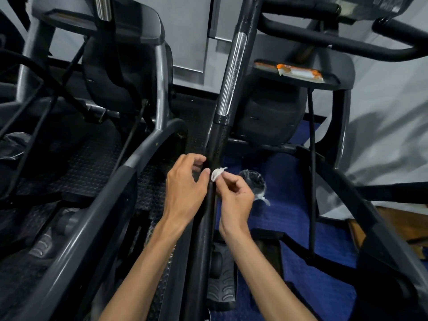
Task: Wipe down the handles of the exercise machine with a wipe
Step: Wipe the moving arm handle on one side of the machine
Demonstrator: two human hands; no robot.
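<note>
A long black handle bar (217, 140) of the exercise machine runs up the middle of the view, with a shiny chrome section (231, 75) higher up. My left hand (185, 186) curls around the left side of the bar, fingers on it. My right hand (234, 195) pinches a small crumpled white wipe (217, 173) and holds it against the bar's right side, just beside my left fingertips.
A second machine's grey arm (129, 167) slopes up at the left. An orange and white packet (298, 71) lies on the console shelf at upper right. A clear plastic bag (254, 181) sits on the blue carpet (301, 228). Black pedals lie below.
</note>
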